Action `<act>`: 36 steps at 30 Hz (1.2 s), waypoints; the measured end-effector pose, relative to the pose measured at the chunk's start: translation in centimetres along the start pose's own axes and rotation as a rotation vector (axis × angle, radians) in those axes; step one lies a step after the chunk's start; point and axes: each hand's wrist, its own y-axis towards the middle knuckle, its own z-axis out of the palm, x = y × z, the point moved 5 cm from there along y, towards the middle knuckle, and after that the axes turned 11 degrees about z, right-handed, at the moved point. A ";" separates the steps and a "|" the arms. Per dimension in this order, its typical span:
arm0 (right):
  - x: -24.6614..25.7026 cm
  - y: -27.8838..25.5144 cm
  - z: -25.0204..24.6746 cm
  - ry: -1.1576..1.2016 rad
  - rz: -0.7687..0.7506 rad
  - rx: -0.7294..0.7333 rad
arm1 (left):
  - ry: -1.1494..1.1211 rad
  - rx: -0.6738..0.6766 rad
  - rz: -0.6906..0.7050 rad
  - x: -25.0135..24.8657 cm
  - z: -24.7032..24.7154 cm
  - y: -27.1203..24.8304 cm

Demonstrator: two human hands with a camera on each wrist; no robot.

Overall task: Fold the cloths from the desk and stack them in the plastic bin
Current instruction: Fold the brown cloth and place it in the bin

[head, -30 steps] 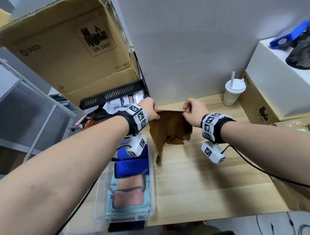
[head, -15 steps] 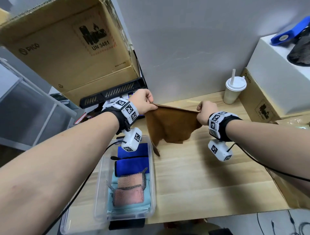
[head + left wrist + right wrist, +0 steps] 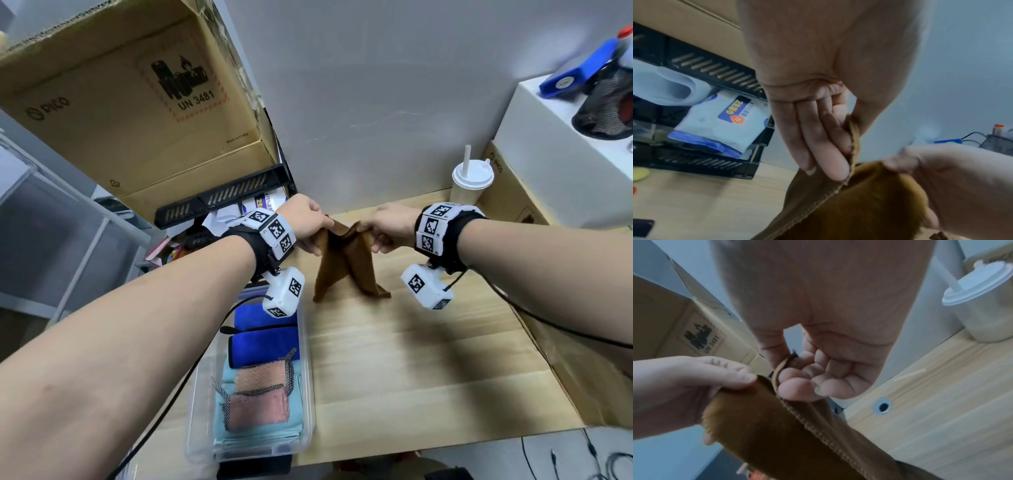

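Over the desk (image 3: pixel 428 359), brown cloth (image 3: pixel 346 263) hangs below both grips.

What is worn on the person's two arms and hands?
Both forearms are bare, without sleeves or gloves. Each wrist carries a black band covered with white blocks printed with black square markers. Under each hangs a white camera box, also marked. A black cable runs back from each.

Wooden desk (image 3: pixel 411 359) bears bin (image 3: pixel 308 394), cup (image 3: pixel 469 185), perhaps boxes.
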 end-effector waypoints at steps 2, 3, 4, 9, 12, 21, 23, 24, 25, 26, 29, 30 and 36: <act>1.1 -0.3 0.9 0.085 -0.033 0.019 | -0.081 0.017 -0.007 -1.2 0.9 -0.1; 1.6 -0.3 1.2 0.130 -0.044 0.038 | -0.103 0.023 -0.007 -1.7 1.1 -0.2; 1.9 -0.3 1.6 0.165 -0.047 0.060 | -0.121 0.022 -0.008 -2.0 1.2 -0.2; 2.1 -0.3 1.8 0.218 -0.053 0.121 | -0.213 0.073 -0.061 -1.7 1.4 -0.1; 2.1 -0.5 1.8 0.190 -0.092 0.109 | -0.231 0.080 -0.077 -1.4 1.8 -0.2; 2.6 -0.7 1.8 -0.152 -0.356 -0.092 | -0.188 -0.005 -0.159 -1.3 1.6 -0.3; 2.5 -0.5 2.1 -0.152 -0.356 -0.082 | -0.153 -0.052 -0.161 -1.0 1.3 -0.3; 2.5 -0.3 2.2 -0.151 -0.355 -0.070 | -0.138 -0.068 -0.163 -0.6 1.2 -0.2; 2.5 -0.3 2.3 -0.145 -0.353 -0.060 | -0.133 -0.068 -0.173 -0.2 1.1 -0.1; 2.5 -0.3 2.4 -0.138 -0.354 -0.055 | -0.137 -0.057 -0.192 0.2 1.2 -0.1; 2.6 -0.6 2.3 -0.179 -0.391 -0.057 | -0.130 -0.020 -0.247 1.5 1.3 0.1; 2.6 -0.7 2.3 -0.203 -0.406 -0.054 | -0.124 -0.009 -0.271 1.9 1.3 0.0; 2.9 -0.8 1.7 -0.186 -0.426 -0.017 | 0.024 0.200 -0.377 4.4 2.3 -0.9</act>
